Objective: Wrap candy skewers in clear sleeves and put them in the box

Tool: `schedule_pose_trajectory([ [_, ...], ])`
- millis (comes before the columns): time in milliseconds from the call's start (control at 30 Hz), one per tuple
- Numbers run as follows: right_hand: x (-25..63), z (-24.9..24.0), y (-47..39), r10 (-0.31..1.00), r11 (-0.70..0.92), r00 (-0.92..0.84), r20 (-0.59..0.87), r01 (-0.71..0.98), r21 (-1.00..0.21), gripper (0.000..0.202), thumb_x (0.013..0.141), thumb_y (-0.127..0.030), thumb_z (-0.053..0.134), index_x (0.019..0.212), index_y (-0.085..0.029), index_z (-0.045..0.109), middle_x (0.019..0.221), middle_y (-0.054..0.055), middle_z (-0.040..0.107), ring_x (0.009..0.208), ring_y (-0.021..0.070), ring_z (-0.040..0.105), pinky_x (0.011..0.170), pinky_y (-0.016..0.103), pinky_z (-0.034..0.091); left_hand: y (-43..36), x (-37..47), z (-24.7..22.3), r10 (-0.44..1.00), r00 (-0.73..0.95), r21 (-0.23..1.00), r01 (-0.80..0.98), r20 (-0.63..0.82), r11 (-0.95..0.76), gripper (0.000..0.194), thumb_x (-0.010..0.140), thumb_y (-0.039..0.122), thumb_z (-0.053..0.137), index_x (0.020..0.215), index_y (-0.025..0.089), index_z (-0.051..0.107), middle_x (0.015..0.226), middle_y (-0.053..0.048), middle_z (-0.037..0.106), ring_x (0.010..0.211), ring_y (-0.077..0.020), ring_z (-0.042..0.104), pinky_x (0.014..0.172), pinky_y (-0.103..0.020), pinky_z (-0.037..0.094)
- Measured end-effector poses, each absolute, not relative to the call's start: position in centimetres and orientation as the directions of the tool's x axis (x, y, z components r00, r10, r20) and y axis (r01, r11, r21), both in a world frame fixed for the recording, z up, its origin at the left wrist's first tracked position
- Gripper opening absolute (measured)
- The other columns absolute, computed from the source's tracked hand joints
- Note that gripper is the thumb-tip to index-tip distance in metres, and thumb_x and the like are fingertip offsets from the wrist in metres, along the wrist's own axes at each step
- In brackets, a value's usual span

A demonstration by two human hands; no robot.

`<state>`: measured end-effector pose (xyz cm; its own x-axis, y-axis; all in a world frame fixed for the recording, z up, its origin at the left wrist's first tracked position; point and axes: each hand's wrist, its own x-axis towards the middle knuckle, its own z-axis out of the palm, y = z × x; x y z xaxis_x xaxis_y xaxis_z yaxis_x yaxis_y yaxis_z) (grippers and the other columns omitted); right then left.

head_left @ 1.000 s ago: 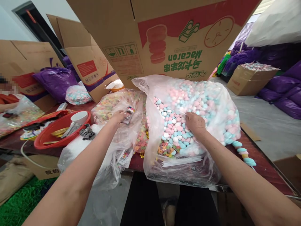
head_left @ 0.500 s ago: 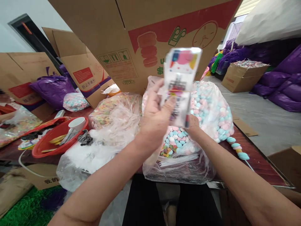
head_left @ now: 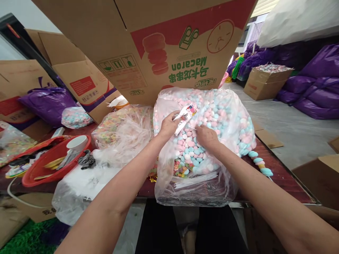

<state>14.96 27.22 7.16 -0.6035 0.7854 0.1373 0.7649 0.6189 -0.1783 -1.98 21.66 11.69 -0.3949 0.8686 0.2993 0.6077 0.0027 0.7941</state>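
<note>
My left hand (head_left: pixel 169 126) is closed on a white printed packet (head_left: pixel 186 118) with a colourful end, tilted over the candies. Just to its right, my right hand (head_left: pixel 208 137) has its fingers pinched together. A thin white stick (head_left: pixel 192 127) shows at those fingertips, partly hidden. Both hands are above a large clear plastic bag (head_left: pixel 196 195) full of pink, white and blue candies (head_left: pixel 189 143). Nearer to me in that bag lie some gummy candies (head_left: pixel 182 169) and a bundle of white sticks (head_left: pixel 196 181).
Behind the bag leans a big cardboard box (head_left: pixel 159 81). A red basket (head_left: pixel 34 178) with a white cup (head_left: pixel 77 143) stands left, beside a bag of gummy candies (head_left: pixel 124 123). A candy skewer (head_left: pixel 261 164) lies right. Purple bags (head_left: pixel 312 95) are piled on the floor.
My left hand has lowered the packet from in front of the box down over the candies. My right hand, hidden behind the packet before, now shows on the candies. The view has shifted slightly.
</note>
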Motion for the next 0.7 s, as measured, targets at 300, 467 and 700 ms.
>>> schedule_pose_trajectory([
  [300,15.4,8.0,26.6,0.753,0.659,-0.648,0.115,0.743,-0.120,0.039,0.089,-0.010,0.038,0.122,-0.017,0.057,0.113,0.014,0.065,0.101,0.0249,0.064,0.072,0.030,0.045,23.9,-4.4,12.2,0.955,-0.158,0.687,0.724,0.251,-0.060,0.031,0.083,0.028,0.060,0.110,0.023,0.072,0.110,-0.002,0.072,0.097,-0.0173,0.065,0.088,-0.026,0.047],
  [467,16.4,9.8,25.8,0.753,0.658,-0.647,0.121,0.746,-0.102,0.039,0.092,-0.015,0.037,0.123,-0.018,0.060,0.107,0.012,0.069,0.095,0.0257,0.065,0.070,0.032,0.045,24.8,-5.6,11.7,0.971,-0.107,0.447,0.894,0.214,0.000,0.031,0.088,0.031,0.055,0.115,0.029,0.070,0.105,0.000,0.072,0.101,-0.0195,0.062,0.095,-0.031,0.043],
  [700,16.2,10.6,26.6,0.680,0.709,-0.623,0.387,0.694,-0.126,0.041,0.095,-0.017,0.035,0.127,-0.023,0.061,0.134,0.007,0.060,0.112,0.0266,0.055,0.081,0.033,0.046,24.3,-4.4,11.3,0.961,-0.103,0.189,0.980,0.257,0.054,0.036,0.093,0.031,0.045,0.123,0.028,0.065,0.108,-0.009,0.062,0.109,-0.0247,0.055,0.097,-0.036,0.039],
])
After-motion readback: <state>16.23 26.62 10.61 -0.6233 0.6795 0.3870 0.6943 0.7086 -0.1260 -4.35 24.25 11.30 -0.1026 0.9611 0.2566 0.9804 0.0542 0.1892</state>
